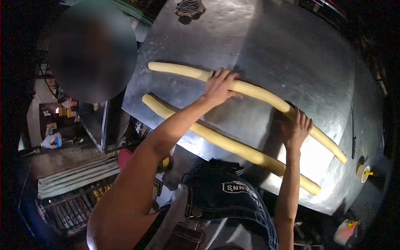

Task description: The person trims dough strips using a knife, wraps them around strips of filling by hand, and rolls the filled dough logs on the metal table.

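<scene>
Two long pale-yellow dough ropes lie across a metal table. My left hand (pixel 222 86) rests over the far dough rope (pixel 260 92), left of its middle, with fingers spread across the top and the thumb stretched to the side. Farther right, my right hand (pixel 298 129) lies on the same rope, its fingers apart and draped over the dough. Both palms hide short stretches of it. Closer to my body is the near dough rope (pixel 227 143), which passes beneath my forearms and is partly covered by them. Neither hand touches that one.
The metal table (pixel 287 50) tilts across the view. A dark crumpled lump (pixel 189 10) sits at its far edge. On the right are a thin dark-handled knife (pixel 353 146) and a small pale cup (pixel 365 174). At left stands a person, blurred, beside a rack (pixel 79 208).
</scene>
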### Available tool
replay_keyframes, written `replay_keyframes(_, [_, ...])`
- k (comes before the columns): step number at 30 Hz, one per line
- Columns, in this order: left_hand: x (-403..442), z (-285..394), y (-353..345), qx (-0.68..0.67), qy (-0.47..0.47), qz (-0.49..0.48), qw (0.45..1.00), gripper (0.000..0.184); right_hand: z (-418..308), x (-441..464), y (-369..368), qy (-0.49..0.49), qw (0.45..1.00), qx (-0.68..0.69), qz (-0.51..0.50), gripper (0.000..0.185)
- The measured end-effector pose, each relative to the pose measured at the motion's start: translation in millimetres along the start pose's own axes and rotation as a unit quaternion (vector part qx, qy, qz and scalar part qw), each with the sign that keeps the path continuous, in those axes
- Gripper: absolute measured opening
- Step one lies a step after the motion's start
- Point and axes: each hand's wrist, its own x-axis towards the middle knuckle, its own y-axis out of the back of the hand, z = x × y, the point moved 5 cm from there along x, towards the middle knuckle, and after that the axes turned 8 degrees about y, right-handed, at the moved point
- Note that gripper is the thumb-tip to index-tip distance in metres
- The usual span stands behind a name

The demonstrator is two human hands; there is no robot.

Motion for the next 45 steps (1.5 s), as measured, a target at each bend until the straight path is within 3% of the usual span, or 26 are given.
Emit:
replay_keyframes(4, [-4.3, -99.5, 26.9, 0.023, 0.001, -0.066, 0.998, 0.087, -119.0, 65.3, -19.7, 0.023, 0.996, 0.075, 0.036, 0.086])
replay_keyframes(7, [-19.3, -180.0, 50.3, 0.045, 0.021, -0.011, 0.999, 0.097, -217.9, 110.8, -40.0, 0.069, 0.995, 0.064, 0.031, 0.095])
replay_keyframes(8, [-21.1, -203.9, 57.4, 0.042, 0.028, -0.007, 0.999, 0.097, -236.1, 123.3, -57.6, 0.077, 0.995, 0.062, 0.028, 0.095])
replay_keyframes(10, [-14.9, -248.4, 68.7, 0.099, 0.055, 0.055, 0.992, 0.107, -255.6, 148.6, -101.1, 0.099, 0.988, -0.103, 0.049, 0.095])
replay_keyframes(11, [-4.3, -260.0, 65.8, 0.093, 0.021, 0.053, 0.994, 0.117, -251.2, 165.9, -108.9, 0.084, 0.989, -0.114, 0.044, 0.089])
replay_keyframes(14, [26.2, -285.8, 76.5, 0.088, 0.079, 0.061, 0.991, 0.127, -274.1, 213.9, -85.6, 0.079, 0.987, -0.128, 0.049, 0.080])
replay_keyframes(17, [46.7, -294.3, 87.7, 0.067, 0.097, 0.059, 0.991, 0.124, -275.2, 233.6, -77.3, 0.052, 0.990, -0.114, 0.060, 0.080])
replay_keyframes(20, [4.8, -290.8, 79.5, 0.095, 0.003, 0.026, 0.995, 0.109, -280.3, 197.4, -92.5, 0.070, 0.996, -0.055, 0.000, 0.075])
replay_keyframes(23, [-50.5, -298.1, 96.0, 0.073, -0.043, -0.037, 0.996, 0.091, -315.7, 150.3, -55.6, 0.108, 0.993, 0.008, -0.044, 0.073])
replay_keyframes(24, [-56.4, -309.9, 104.4, 0.065, -0.042, -0.040, 0.996, 0.091, -318.0, 141.3, -46.4, 0.130, 0.991, 0.011, -0.033, 0.068])
replay_keyframes(26, [-62.9, -340.4, 122.4, 0.048, 0.071, -0.101, 0.991, 0.073, -299.9, 131.4, -51.2, 0.105, 0.993, 0.015, -0.053, 0.062])
replay_keyframes(27, [-62.2, -350.8, 130.3, 0.044, 0.068, -0.103, 0.991, 0.073, -289.6, 131.0, -54.7, 0.082, 0.995, 0.022, -0.058, 0.056])
replay_keyframes(28, [-58.1, -359.6, 136.8, 0.047, 0.044, -0.108, 0.992, 0.066, -288.7, 138.8, -54.2, 0.118, 0.992, 0.046, -0.023, 0.048])
replay_keyframes(30, [-47.5, -365.4, 148.7, 0.047, 0.022, -0.107, 0.993, 0.059, -287.6, 147.0, -47.6, 0.106, 0.992, 0.062, 0.017, 0.052])
replay_keyframes(32, [-42.1, -374.2, 151.2, -0.049, 0.119, -0.158, 0.979, 0.059, -285.2, 150.4, -34.9, 0.087, 0.992, 0.063, 0.060, 0.062])
replay_keyframes(33, [-39.0, -377.8, 153.0, -0.043, 0.086, -0.084, 0.992, 0.070, -283.5, 149.1, -30.2, 0.089, 0.995, 0.029, 0.046, 0.060])
replay_keyframes(35, [-34.2, -383.7, 154.2, -0.025, 0.085, -0.074, 0.993, 0.074, -265.0, 142.7, -32.9, 0.084, 0.995, -0.037, 0.047, 0.050])
replay_keyframes(38, [-34.3, -407.0, 143.7, -0.039, 0.049, -0.059, 0.996, 0.087, -227.0, 133.2, -42.0, 0.091, 0.996, -0.008, 0.008, 0.042])
replay_keyframes(40, [-30.6, -406.3, 149.2, 0.015, 0.068, -0.076, 0.995, 0.086, -238.1, 136.9, -18.9, 0.100, 0.993, 0.030, 0.061, 0.041])
replay_keyframes(43, [-32.8, -409.6, 136.8, 0.054, 0.095, -0.093, 0.990, 0.088, -206.0, 106.0, -19.1, 0.045, 0.998, 0.033, 0.040, 0.064])
replay_keyframes(45, [-33.1, -390.5, 152.6, 0.136, 0.103, -0.109, 0.979, 0.094, -161.1, 76.1, -18.5, 0.011, 0.999, -0.024, 0.019, 0.065])
